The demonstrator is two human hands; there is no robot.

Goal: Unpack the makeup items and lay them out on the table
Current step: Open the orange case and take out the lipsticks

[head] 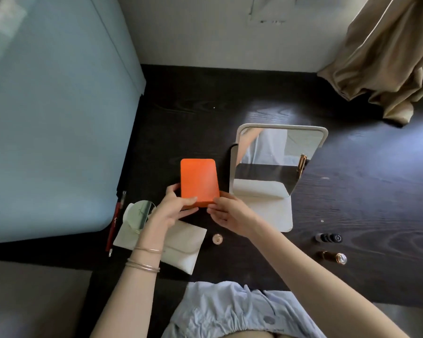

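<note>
Both hands hold an orange box (198, 182) just above the dark tabletop (352, 191), near its middle. The left hand (172, 208) grips the box's near left corner, thumb on top and fingers curled beneath. The right hand (230, 213) pinches the near right corner. The box lies flat, with its long side running away from the person.

Under the left wrist lies a cream pouch (181, 247), and a round compact mirror (141, 213) rests on its far left end. A red pencil (114, 223) lies along the tabletop's left edge. A small round cap (217, 238) sits just beside the pouch. To the right of the box stands a folding mirror (276, 159). Near the right edge lie a dark bottle (327, 237) and a gold-capped tube (333, 257), side by side.
</note>
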